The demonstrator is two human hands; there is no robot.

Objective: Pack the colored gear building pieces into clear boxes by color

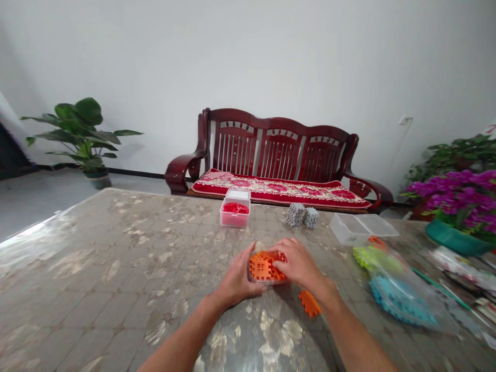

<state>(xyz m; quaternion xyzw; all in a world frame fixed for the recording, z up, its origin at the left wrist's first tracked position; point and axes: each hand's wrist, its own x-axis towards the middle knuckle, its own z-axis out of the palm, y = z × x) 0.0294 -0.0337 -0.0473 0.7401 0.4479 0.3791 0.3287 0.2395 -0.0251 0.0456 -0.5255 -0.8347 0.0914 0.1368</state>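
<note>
Both my hands meet over a small clear plastic box (pixel 267 269) filled with orange interlocking plastic pieces. My left hand (pixel 238 276) grips the box's left side. My right hand (pixel 294 263) lies across its top right, fingers on the orange pieces. One loose orange piece (pixel 309 303) lies on the table just below my right hand. Part of the box is hidden under my hands.
Ahead on the marbled table (pixel 116 268) stand a clear box of red pieces (pixel 234 213) and grey interlocked clusters (pixel 300 215). To the right lie a clear lidded box (pixel 362 228) and a plastic bag of green and blue pieces (pixel 395 289). A wooden bench (pixel 279 150) stands beyond.
</note>
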